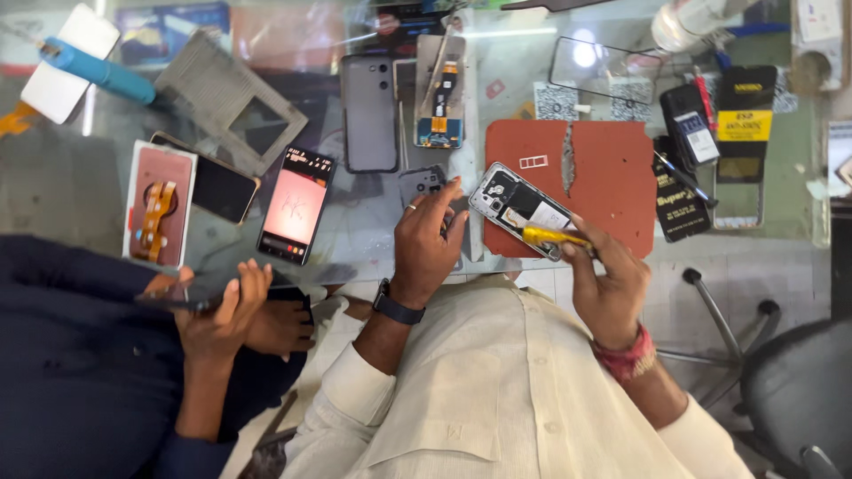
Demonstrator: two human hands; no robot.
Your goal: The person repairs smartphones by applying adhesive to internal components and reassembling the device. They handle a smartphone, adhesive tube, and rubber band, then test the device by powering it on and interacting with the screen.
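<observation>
The right hand [611, 288] hides the yellow tool's [552, 236] handle end; the chair [799, 390] is cut off at the corner.

A lit phone screen [295, 206], tall and rectangular with a pink field and dark bands at top and bottom, is laid well to the left of the red mat [612, 173]. Further left, a flat white package [159, 204] with a reddish panel is seen. Just right of the mat, a black packet [679, 202] with yellow print is placed; beyond it, a black packet with a yellow label [744, 124] is found.
</observation>
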